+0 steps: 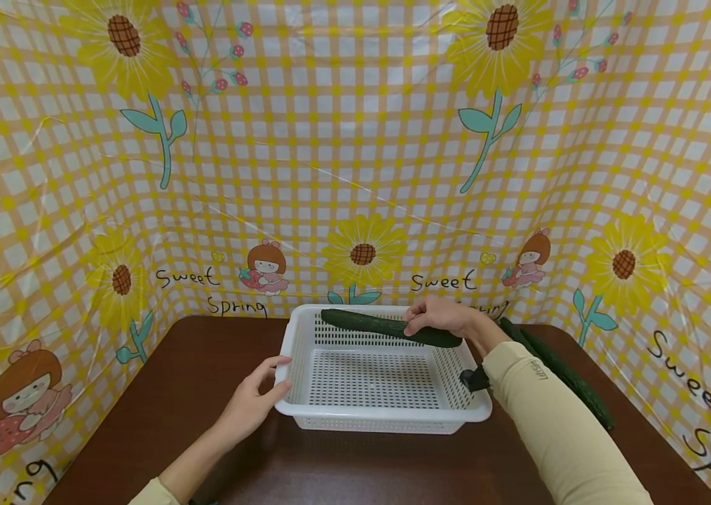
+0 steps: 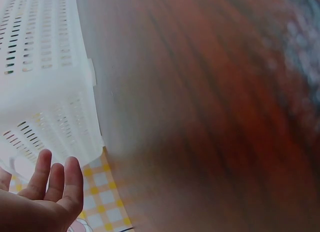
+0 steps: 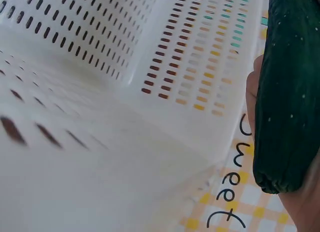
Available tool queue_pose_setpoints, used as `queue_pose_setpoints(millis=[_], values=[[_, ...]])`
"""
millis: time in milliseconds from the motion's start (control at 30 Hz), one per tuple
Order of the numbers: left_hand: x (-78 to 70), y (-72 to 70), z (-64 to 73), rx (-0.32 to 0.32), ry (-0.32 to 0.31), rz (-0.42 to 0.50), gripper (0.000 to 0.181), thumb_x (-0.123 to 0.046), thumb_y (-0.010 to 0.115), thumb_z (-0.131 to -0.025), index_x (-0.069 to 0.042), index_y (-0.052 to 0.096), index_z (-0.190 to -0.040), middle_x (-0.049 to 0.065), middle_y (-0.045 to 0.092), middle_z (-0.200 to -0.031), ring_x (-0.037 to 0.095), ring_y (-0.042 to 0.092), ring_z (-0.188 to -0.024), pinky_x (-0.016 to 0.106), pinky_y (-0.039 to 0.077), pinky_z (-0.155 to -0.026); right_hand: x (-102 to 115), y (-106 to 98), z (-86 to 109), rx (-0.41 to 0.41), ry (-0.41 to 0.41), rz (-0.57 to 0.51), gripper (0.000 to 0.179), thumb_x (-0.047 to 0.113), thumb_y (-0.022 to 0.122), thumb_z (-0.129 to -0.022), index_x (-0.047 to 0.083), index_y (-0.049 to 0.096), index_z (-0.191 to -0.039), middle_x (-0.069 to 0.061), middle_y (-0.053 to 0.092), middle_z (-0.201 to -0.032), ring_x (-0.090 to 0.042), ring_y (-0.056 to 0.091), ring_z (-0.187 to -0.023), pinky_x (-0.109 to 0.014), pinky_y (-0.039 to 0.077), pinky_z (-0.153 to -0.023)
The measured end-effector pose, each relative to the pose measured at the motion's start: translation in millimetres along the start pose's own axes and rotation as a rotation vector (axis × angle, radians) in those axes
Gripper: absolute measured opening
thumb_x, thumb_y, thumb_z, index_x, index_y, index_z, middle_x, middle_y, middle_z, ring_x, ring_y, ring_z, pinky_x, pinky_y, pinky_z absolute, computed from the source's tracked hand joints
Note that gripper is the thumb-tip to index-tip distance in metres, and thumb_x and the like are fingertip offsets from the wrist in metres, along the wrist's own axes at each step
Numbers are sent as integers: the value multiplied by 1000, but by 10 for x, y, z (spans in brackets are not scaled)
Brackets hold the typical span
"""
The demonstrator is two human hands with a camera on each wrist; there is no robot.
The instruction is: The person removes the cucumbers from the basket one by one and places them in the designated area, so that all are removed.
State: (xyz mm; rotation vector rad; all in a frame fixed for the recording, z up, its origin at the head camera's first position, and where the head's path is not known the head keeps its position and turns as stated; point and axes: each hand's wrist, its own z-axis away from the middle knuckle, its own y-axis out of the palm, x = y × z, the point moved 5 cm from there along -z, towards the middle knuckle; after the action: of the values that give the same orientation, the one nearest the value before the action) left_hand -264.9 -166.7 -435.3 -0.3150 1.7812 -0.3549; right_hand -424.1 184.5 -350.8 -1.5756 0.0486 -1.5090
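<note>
My right hand (image 1: 440,315) grips a long dark green cucumber (image 1: 362,322) and holds it level over the far side of a white plastic basket (image 1: 387,414). In the right wrist view the cucumber (image 3: 287,96) shows its bumpy skin and blunt end, with part of the hand hidden behind it. My left hand (image 1: 254,396) holds the basket's left rim near the front corner, thumb and index finger over the edge. From the left wrist, its other fingers (image 2: 73,184) appear beside the basket's outer slotted wall (image 2: 65,127). Bare slotted floor shows inside the basket.
More cucumbers (image 1: 566,372) lie on the brown table (image 1: 235,463), to the right of the basket and partly behind my right forearm. A checked, flower-printed cloth (image 1: 355,175) rises behind the table and along both sides.
</note>
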Motion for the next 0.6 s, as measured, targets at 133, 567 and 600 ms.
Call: queue_pose_setpoints(millis=[133,567,600], values=[[-11,1,-2,-1,15,2,41,-26,69,-97,-25,57,-137,2,67,-110,22,55,-115,49,40,-98,16,-84,54,-34,-32,40,30,25,77,-88,15,56,-67,-11,63,-118,-16,53,-102,-38,45,-96],[-51,-7,12,-2,9,27,41,-25,68,-97,-24,57,-136,3,67,-111,21,54,-117,49,40,-97,-10,-309,323,-82,-24,53,33,25,73,-91,15,50,-70,-27,54,-140,-42,47,-135,-51,43,-105],[-48,-8,12,-3,9,24,41,-25,68,-97,-24,57,-137,3,67,-112,21,54,-117,50,40,-97,-24,-333,338,-91,-19,52,33,25,73,-92,14,50,-70,-27,53,-141,-42,47,-135,-52,43,-106]])
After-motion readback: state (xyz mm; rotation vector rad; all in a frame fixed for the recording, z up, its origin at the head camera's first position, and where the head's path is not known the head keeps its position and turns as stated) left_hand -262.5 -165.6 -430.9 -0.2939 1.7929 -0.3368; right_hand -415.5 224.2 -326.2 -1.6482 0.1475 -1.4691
